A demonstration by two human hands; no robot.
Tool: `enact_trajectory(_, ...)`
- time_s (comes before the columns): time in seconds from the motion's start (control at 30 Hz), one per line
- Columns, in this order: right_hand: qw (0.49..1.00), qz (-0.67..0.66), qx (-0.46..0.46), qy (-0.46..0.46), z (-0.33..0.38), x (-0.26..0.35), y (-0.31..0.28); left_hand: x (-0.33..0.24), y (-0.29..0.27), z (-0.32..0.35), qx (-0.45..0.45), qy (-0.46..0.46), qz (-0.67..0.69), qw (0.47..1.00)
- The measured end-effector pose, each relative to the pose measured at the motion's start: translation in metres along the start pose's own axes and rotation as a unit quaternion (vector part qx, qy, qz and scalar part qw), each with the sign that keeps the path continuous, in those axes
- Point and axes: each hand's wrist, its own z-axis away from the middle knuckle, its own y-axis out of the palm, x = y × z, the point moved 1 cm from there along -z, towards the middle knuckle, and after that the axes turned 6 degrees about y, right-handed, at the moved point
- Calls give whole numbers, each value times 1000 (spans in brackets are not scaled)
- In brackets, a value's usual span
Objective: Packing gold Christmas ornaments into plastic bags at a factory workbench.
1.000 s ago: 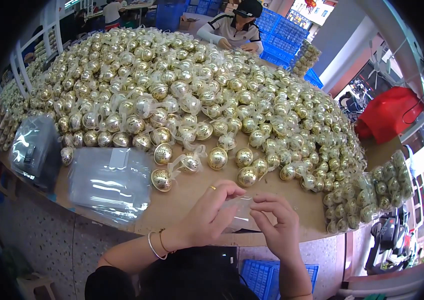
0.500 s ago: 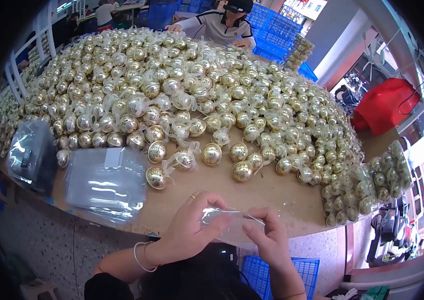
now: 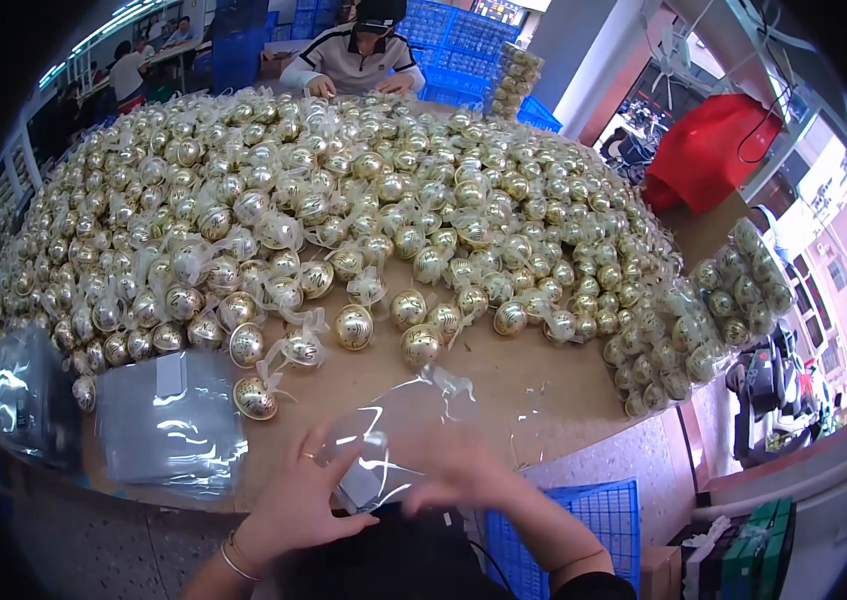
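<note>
Two hands [image 3: 384,480] on clear bag [image 3: 394,430], grey packet stack [image 3: 169,420] left

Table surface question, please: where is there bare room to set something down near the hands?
Bare brown table lies between the gold balls and the clear bag held by the left hand and right hand. Crowded: the ball heap behind, grey bag stack left, bagged balls right.

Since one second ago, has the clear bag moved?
Yes. The clear bag now spreads wider between both hands, reaching farther up the table toward the gold balls.
</note>
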Motion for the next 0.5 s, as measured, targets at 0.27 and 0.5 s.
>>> enact_trajectory(0.27,867,243,-264,346,3,-182,-43,8,-7,-4,7,-17,22,1000)
enact_trajectory(0.5,851,-311,-350,238,35,-138,-25,12,-9,0,29,-29,37,998)
